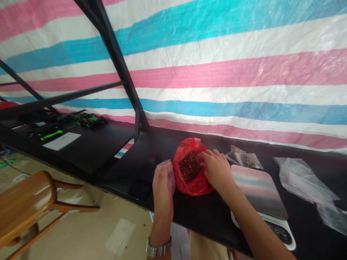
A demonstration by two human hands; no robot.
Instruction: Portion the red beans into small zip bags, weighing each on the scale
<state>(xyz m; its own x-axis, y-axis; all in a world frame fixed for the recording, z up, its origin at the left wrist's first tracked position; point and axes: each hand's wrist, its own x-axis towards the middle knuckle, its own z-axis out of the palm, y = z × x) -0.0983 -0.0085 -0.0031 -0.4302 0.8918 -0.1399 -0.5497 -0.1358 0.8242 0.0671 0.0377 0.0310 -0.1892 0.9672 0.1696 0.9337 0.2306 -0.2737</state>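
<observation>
The left hand (162,187) stood at the near edge of the table (206,213), with a watch (158,250) on its wrist. Its fingers were curled shut around a small clear pouch (168,173), which it held upright just left of the red bag (195,186), close enough to touch or nearly touch it.

The red bag sat open near the near edge, about midway along the table. It was filled with dark reddish-brown bits (189,167). The right hand (215,169) lay over the bag's right rim, fingers bent down toward the bits. The fingertips were hidden at the rim, so I could not tell whether they pinched anything.

Just right of that hand a scale (257,189) with a shiny plate reached to the near edge. Behind the scale, toward the far edge, lay a packet (244,158) with brownish contents. Loose clear bags (303,178) lay toward the right end. A dark phone (143,178) rested flat near the left corner, beside the left hand.

A striped tarp (230,72) hung behind the far edge, with a black frame (119,61) slanting across it. On a second table (94,144) to the left lay a white sheet (61,141) and green-and-black tools (89,119). A wooden chair (25,202) stood on the floor below.
</observation>
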